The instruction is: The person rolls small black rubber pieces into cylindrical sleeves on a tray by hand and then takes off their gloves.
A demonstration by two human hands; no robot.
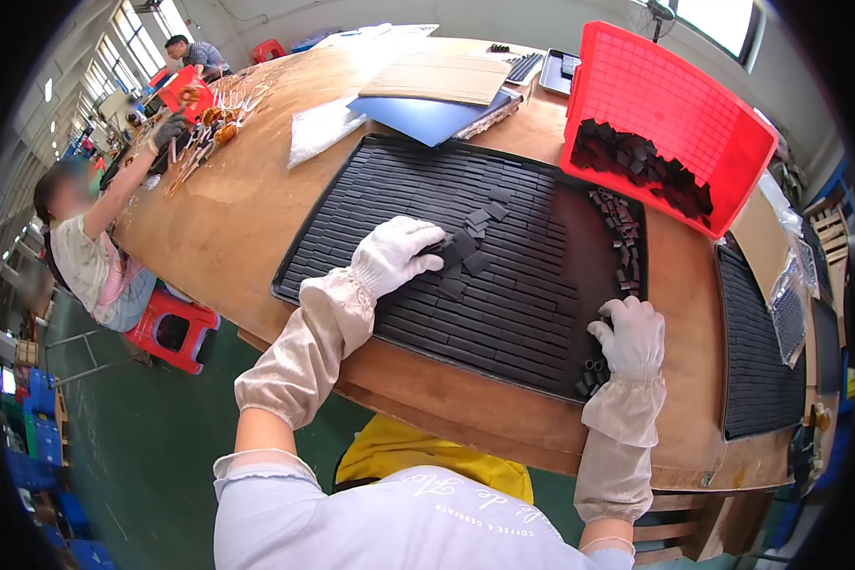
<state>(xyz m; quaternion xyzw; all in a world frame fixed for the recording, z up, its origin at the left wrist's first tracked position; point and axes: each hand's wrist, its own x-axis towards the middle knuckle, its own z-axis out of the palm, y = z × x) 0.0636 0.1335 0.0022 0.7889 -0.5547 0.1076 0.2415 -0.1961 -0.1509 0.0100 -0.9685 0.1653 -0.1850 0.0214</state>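
Left hand (399, 255), white-gloved: it is reaching over the middle of the black tray (579, 233), fingers bent, thumb standing a little apart. Dark pieces are showing at your fingertips; you cannot tell whether any is being gripped.

Right hand (630, 334), also gloved: it is resting at the tray's right side, toward the near corner, fingers loosely curled. Whether it is holding anything, you cannot tell.

The tray is lying along the worktop's (228, 195) near edge. Flat black strips (380, 204) are covering most of it in rows; loose black flat pieces (476, 261) are lying on top, beside your left hand. Short black tubes (594, 373) are sitting in the near right corner, with more dark pieces lining the right edge.

A red bin (674, 100) is standing tilted at the tray's far right corner, black pieces inside. A second tray (755, 351) is lying near the worktop's right edge. A co-worker (85, 233) is sitting at the left edge.
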